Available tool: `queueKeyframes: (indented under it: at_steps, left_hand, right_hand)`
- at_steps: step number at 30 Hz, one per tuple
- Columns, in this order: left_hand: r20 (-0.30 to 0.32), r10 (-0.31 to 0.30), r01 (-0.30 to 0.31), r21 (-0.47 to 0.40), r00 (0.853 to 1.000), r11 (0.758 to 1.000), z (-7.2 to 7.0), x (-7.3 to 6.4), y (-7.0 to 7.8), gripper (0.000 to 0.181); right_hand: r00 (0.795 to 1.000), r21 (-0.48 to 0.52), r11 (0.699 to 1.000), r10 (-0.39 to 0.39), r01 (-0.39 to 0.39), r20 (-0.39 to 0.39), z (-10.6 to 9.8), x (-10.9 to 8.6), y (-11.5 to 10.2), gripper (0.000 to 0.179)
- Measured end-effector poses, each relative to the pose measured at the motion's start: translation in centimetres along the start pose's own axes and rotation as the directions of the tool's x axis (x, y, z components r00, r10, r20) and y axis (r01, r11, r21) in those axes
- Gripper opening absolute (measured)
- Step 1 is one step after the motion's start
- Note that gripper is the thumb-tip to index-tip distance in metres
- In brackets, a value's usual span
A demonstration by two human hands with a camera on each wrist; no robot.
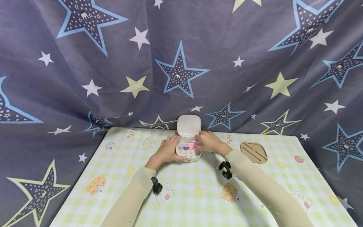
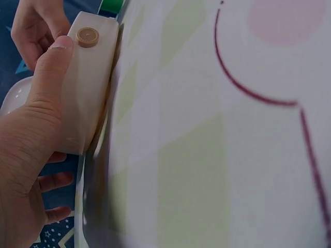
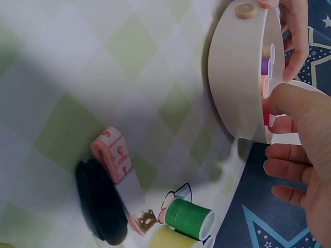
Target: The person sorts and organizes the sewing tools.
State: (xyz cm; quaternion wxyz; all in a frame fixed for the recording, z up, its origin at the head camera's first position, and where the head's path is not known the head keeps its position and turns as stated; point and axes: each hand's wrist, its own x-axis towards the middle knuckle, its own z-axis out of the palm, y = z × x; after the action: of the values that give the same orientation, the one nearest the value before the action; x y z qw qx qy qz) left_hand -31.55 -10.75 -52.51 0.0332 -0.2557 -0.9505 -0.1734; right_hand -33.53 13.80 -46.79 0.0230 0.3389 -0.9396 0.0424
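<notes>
A white sewing box (image 1: 195,159) stands at the far side of the table, its rounded lid (image 1: 189,125) raised at the back. Inside is a row of thread spools: tan, a purple spool (image 1: 186,147), a peach spool (image 1: 191,146) and a red spool (image 3: 266,114) at the right end. My left hand (image 1: 166,150) grips the box's left side, thumb along the front near a round tan button (image 2: 87,36). With thumb and forefinger, my right hand (image 1: 209,141) pinches the red spool inside the box; its other fingers extend beyond the box's side.
Right of the box lie a pink-and-white measuring tape (image 3: 112,150), a black oval object (image 3: 101,201), a green thread spool (image 3: 187,217) and a yellow spool (image 3: 173,238). A brown divided tray (image 1: 253,152) lies farther right. Behind the table hangs a star-patterned curtain (image 1: 221,94).
</notes>
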Motion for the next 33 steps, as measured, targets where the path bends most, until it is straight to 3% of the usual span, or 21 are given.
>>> queueKeyframes:
  at_steps: [8,22,33]
  left_hand:
    - [0.011,-0.010,0.010,-0.002,1.000,1.000,0.18,-0.03,-0.06,0.112]
    - [-0.012,-0.005,0.005,-0.009,1.000,1.000,0.35,0.12,-0.23,0.112]
    - [-0.012,0.005,-0.005,-0.011,1.000,1.000,0.11,-0.04,-0.18,0.111]
  right_hand:
    - [1.000,0.015,1.000,0.018,-0.018,0.010,0.22,-0.09,0.00,0.026]
    - [0.999,-0.011,0.999,-0.036,0.036,-0.031,0.54,-0.29,-0.05,0.017]
    - [0.999,-0.030,0.999,-0.024,0.023,-0.023,0.46,-0.35,-0.25,0.016]
